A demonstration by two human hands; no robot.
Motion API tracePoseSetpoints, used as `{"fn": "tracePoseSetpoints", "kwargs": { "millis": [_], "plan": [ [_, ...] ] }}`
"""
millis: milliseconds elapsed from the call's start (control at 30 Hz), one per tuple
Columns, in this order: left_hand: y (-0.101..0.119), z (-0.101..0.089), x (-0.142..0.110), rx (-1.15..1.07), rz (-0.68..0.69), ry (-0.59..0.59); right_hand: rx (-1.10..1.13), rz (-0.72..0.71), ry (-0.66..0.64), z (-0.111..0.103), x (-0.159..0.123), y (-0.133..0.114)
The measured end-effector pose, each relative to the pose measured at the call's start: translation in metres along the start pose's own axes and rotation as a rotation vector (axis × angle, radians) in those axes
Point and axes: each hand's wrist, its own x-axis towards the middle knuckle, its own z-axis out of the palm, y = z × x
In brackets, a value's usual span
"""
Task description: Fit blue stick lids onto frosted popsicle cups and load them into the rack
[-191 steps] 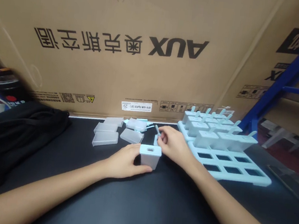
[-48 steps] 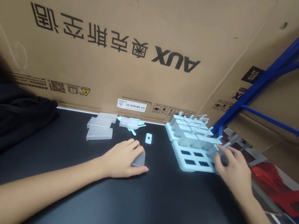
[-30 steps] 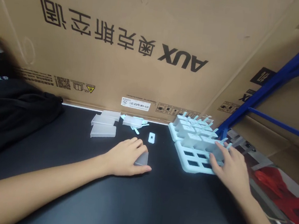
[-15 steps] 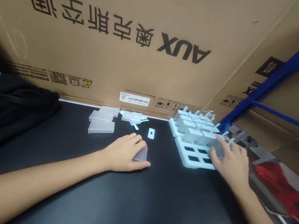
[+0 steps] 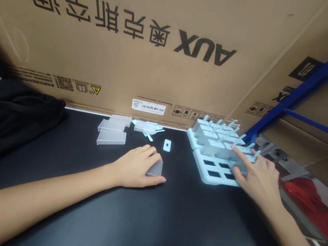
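Note:
On the black table, my left hand [image 5: 136, 169] is closed around a translucent ice pop mould [image 5: 155, 169], with its fingers over the top and its thumb along the near side. To the right, my right hand [image 5: 257, 174] is at the light blue ice pop tray [image 5: 207, 179], its thumb and fingers around a mould [image 5: 241, 164] at the tray's right side. My index finger stretches over toward the neighbouring moulds. Capped moulds with upright sticks [image 5: 213, 147] fill the tray's far rows. Several slots at the near left show bare.
Loose translucent moulds [image 5: 111, 137] lie at the back left. Another mould [image 5: 145, 127] rests by a pile of blue sticks [image 5: 149, 137]. A blue cap [image 5: 167, 145] lies alone. Behind stands a cardboard box [image 5: 114, 65]; black cloth [image 5: 15, 116] is left, a blue metal frame [image 5: 306, 84] right.
My right hand has shifted slightly right, and its index finger is now straighter. My left hand and its mould stay put. The view has moved a little.

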Motion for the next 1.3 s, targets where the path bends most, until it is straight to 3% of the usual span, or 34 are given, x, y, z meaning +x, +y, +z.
{"fn": "tracePoseSetpoints", "kwargs": {
  "millis": [300, 500, 633, 767, 933, 1100, 1200, 1300],
  "plan": [
    [0.000, 0.000, 0.001, -0.008, -0.003, -0.013, -0.029, -0.078, -0.170, -0.006, 0.004, 0.014],
    [0.001, -0.001, 0.001, -0.003, -0.010, -0.019, -0.237, -0.079, -0.067, -0.028, 0.003, -0.003],
    [0.001, -0.002, 0.002, -0.004, -0.017, -0.022, -0.341, -0.119, -0.130, -0.043, 0.009, -0.012],
    [0.001, -0.002, 0.001, -0.006, -0.012, -0.016, -0.371, -0.122, -0.183, -0.041, 0.012, -0.011],
    [-0.001, 0.000, 0.000, -0.009, -0.004, 0.000, -0.319, -0.099, -0.058, -0.052, 0.009, -0.018],
    [-0.002, 0.000, 0.000, -0.009, 0.006, 0.003, -0.013, -0.170, 0.083, -0.083, 0.025, -0.071],
    [-0.001, -0.001, 0.000, 0.009, 0.002, -0.001, 0.248, -0.344, 0.018, -0.090, 0.042, -0.123],
    [0.000, -0.002, 0.001, 0.020, 0.014, -0.005, 0.375, -0.439, -0.079, -0.082, 0.057, -0.167]
  ]
}}
